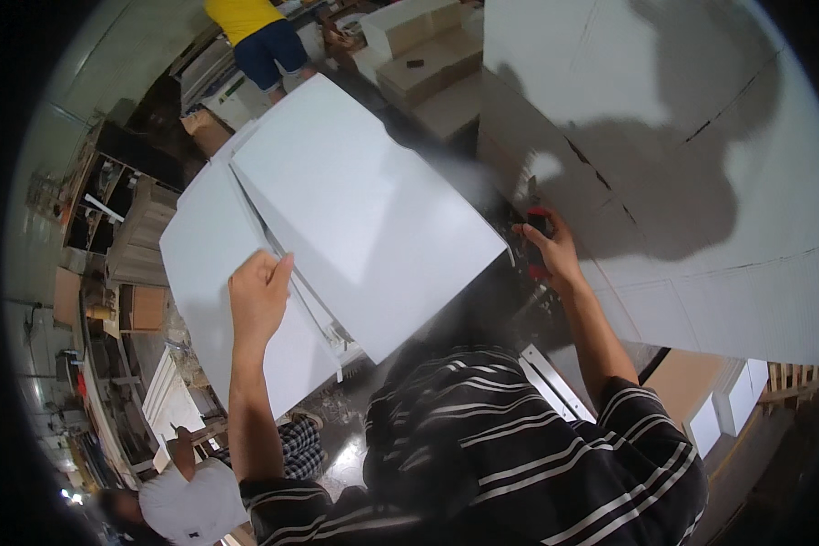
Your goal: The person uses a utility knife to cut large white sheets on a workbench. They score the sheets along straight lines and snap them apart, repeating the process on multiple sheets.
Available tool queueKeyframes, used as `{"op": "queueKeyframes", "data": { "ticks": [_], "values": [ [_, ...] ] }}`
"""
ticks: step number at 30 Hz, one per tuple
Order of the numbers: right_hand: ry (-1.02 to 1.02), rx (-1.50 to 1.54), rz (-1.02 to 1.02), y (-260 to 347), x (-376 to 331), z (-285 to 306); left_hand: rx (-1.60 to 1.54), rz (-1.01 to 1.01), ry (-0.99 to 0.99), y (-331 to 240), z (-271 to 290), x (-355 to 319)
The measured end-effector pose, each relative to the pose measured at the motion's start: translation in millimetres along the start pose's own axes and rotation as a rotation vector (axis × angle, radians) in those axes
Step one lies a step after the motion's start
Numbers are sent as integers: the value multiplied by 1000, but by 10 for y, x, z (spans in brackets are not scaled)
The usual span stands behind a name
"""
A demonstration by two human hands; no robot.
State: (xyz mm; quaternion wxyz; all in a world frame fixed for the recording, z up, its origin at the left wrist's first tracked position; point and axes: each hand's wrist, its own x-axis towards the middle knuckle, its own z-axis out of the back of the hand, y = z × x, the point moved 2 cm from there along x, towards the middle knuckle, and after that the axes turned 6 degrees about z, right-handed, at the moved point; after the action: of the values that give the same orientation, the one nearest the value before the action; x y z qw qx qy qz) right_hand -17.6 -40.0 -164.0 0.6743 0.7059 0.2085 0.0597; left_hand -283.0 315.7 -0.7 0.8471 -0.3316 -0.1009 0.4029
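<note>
Right grip closed on a red-and-black tool, left grip curled over white panels

The right grip is wrapped around a red-and-black tool, with the thumb across it and red showing above and below the fingers. The tool is just beyond the right corner of the larger white panel, over a dark, cluttered area; its exact kind is too unclear to tell.

The left grip has its fingers folded inward and the thumb pointing up, next to the narrow gap between the larger white panel and the second white panel. Whether it pinches an edge or is simply curled with nothing inside, I cannot tell. The gap widens toward the end nearest the wearer, where some pale material shows inside.

Farther right, a broad white surface carries a large dark shadow and several dark streaks. Two pale strips lie close to the wearer's striped shirt.

Beyond the panels, a person in a yellow top and dark shorts stands near a cream stepped block. At lower left is another person in a white top. A wooden pallet sits at the far right.
</note>
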Motion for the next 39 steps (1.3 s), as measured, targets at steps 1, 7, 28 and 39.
{"op": "queueKeyframes", "data": {
  "ticks": [1,7,28,39],
  "values": [
    [-22,47,-5,-76,-20,83,-60,-108,15,-127,-147,47],
    [-155,318,-239,-550,-561,287,128,-780,325,-1021,-1539,181],
    [-592,433,-532,-1353,-2466,-351,436,-939,688,-1588,-2886,307],
    [-616,800,-245,-1246,-2032,-707,305,-1007,610,-1517,-2870,334]
  ]
}}
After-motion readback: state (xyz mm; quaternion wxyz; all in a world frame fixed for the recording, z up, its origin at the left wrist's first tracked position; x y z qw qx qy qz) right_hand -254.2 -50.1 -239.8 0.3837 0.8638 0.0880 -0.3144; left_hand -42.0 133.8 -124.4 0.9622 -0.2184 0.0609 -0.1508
